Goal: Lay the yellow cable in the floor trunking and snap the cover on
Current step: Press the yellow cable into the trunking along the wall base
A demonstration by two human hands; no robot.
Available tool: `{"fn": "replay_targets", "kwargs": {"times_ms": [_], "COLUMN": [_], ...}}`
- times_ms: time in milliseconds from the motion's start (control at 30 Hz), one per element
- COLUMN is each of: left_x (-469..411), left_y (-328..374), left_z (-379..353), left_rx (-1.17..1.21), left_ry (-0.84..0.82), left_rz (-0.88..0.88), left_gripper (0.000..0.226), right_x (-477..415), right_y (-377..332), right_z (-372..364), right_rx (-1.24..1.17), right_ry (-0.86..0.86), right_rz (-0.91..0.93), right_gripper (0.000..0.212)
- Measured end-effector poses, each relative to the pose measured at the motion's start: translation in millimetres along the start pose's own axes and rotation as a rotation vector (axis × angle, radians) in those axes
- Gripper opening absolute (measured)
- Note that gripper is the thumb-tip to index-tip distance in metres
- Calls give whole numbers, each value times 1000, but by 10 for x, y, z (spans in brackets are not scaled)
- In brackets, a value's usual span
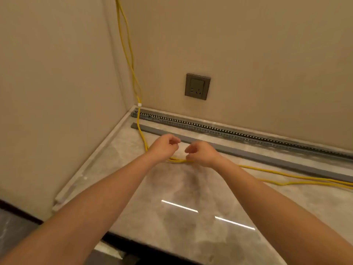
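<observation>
your right hand (202,153) pinches the yellow cable (267,172) on the floor (191,188), just below its curled fingers (190,150). your left hand (164,146) hovers half-curled, holding nothing visible. cable lies outside the trunking (210,129), cover (248,153) alongside.

My left hand (165,145) hides part of the yellow cable (267,170). The cable, trunking (229,131) and cover (267,156) run off the right edge; whether my left grip holds anything is unclear.
</observation>
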State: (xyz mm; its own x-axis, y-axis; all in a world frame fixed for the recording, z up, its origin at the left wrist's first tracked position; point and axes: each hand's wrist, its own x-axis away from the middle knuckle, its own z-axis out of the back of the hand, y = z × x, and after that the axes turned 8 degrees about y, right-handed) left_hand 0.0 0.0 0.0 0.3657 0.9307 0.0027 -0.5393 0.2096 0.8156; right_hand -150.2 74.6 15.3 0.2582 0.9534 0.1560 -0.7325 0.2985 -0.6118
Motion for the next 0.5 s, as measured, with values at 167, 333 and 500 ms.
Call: {"fn": "replay_targets", "kwargs": {"times_ms": [167, 333, 500], "left_x": [-78, -172, -257], "left_y": [-124, -282, -372], "left_z": [-4, 114, 239], "left_rx": [-77, -79, -135], "left_ry": [-34, -126, -250], "left_rz": [7, 5, -54], "left_gripper": [22, 25, 22], "right_x": [-138, -222, -313], "right_y": [-41, -149, -254], "right_z": [-203, -422, -438], "right_rx": [108, 308, 527], "right_ry": [-30, 29, 9], "right_rz": [-6, -9, 53], "right_gripper": [38, 28, 32]}}
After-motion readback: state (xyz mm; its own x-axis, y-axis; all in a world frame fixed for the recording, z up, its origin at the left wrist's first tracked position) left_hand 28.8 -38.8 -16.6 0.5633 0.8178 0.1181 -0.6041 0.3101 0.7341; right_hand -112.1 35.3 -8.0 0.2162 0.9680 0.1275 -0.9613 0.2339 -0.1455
